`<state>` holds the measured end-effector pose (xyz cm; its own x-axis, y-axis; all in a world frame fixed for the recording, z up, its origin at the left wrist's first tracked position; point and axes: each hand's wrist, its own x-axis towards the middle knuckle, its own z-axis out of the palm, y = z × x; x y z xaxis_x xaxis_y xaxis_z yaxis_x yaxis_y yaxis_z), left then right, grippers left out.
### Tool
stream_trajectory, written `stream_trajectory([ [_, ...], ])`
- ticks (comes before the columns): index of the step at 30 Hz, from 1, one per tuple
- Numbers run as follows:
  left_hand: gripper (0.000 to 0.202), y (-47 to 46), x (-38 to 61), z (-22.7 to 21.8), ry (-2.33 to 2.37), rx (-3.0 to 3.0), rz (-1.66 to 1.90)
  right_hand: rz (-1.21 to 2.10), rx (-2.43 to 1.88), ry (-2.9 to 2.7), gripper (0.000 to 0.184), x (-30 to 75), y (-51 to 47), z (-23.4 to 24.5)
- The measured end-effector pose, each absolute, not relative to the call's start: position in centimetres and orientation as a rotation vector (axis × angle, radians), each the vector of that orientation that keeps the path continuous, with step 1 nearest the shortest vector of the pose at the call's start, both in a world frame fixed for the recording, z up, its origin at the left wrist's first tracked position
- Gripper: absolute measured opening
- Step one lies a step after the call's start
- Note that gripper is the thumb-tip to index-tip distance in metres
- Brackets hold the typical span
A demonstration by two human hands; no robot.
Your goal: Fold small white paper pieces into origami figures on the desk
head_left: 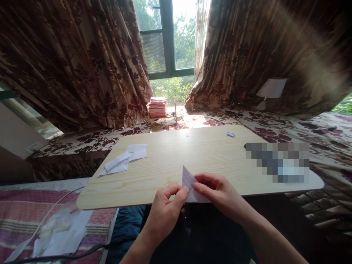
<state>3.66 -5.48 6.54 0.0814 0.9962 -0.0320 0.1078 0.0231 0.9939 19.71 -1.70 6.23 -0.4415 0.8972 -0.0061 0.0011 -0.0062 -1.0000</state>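
Note:
A folded piece of white paper (187, 178), coming to a point at the top, is held over the near edge of the table (165, 161). My left hand (169, 205) pinches its left side between thumb and index finger. On the right side, my right hand (217, 192) grips the same paper, with thumb and fingers closed on it. Both hands are close together, and part of the paper is hidden behind the fingers.
Several white paper pieces (123, 160) lie on the table's left. A small folded paper (230, 134) rests near the far right edge, with a blurred-out patch (277, 162) nearer. More papers (63, 238) and a cable (55, 204) are on the striped bedding. Stacked towels (158, 107) stand by the window.

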Motion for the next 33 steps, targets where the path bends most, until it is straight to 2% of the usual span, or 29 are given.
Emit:
stream_trajectory([
  [8,0.031,-4.6,3.5,6.4,1.199,1.237,1.082,1.524,-0.935,-1.507,0.033,19.0,-1.4,6.2],
  [14,0.028,-4.4,3.3,6.6,1.180,1.229,1.051,1.609,-0.829,-1.531,0.018,18.9,-1.2,6.2],
  [19,0.029,-4.2,3.5,6.6,1.151,1.176,1.076,1.440,-0.820,-1.612,0.008,19.1,-1.0,6.0],
  [33,0.027,-4.2,3.2,6.6,1.093,1.028,1.055,1.214,-0.748,-1.797,0.020,19.3,-1.0,6.2],
])
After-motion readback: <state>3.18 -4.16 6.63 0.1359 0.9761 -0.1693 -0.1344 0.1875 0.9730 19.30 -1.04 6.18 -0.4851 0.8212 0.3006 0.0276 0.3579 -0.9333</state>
